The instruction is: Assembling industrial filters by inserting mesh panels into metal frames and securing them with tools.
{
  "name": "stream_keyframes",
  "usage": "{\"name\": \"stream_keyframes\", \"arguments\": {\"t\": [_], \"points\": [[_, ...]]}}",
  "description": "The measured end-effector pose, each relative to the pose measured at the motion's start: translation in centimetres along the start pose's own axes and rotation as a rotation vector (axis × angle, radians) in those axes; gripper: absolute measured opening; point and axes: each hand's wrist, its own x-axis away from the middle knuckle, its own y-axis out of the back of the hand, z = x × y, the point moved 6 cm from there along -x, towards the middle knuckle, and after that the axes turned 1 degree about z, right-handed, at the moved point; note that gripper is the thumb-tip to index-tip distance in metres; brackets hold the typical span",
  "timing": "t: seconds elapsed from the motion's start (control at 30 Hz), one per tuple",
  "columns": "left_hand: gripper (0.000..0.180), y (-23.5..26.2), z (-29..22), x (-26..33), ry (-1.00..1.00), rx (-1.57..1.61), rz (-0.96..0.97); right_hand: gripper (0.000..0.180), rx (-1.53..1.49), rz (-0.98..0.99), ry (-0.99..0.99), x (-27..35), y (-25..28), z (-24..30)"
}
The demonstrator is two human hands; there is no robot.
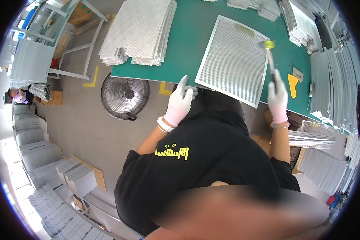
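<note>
My right hand, in a white glove with a pink cuff, grips the handle of a mallet with a yellow-green head. The mallet head is at the right side of a framed metal mesh panel; I cannot tell if it touches the frame. That panel lies tilted on the green table, its near corner reaching over the front edge. My left hand, gloved the same way, is at the table's front edge, left of the panel. Its fingers are apart and nothing is in them.
A stack of mesh sheets sits on the table's left part. To the right lie a yellow scraper, a small metal plate and a screwdriver-like tool. More mesh stacks stand far right. A floor fan stands left.
</note>
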Motion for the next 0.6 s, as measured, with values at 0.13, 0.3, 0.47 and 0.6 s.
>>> {"name": "stream_keyframes", "arguments": {"t": [0.13, 0.3, 0.47, 0.6], "points": [[0.061, 1.5, 0.5, 1.7, -0.045, -0.315, -0.039, 0.051, -0.187, 0.358, 0.179, 1.9, -2.2, 8.2], [0.062, 1.3, 1.3, 2.8, -0.07, -0.276, -0.066, 0.046, 0.044, 0.63, 0.223, 3.7, -5.3, 11.4], [0.062, 0.8, 1.7, 2.6, -0.117, -0.262, -0.049, 0.043, 0.033, 0.551, 0.244, 3.9, -5.7, 12.0], [0.059, -0.2, 0.6, 1.8, -0.127, -0.297, -0.024, 0.048, -0.016, 0.632, 0.165, 3.3, -4.5, 12.1]]}}
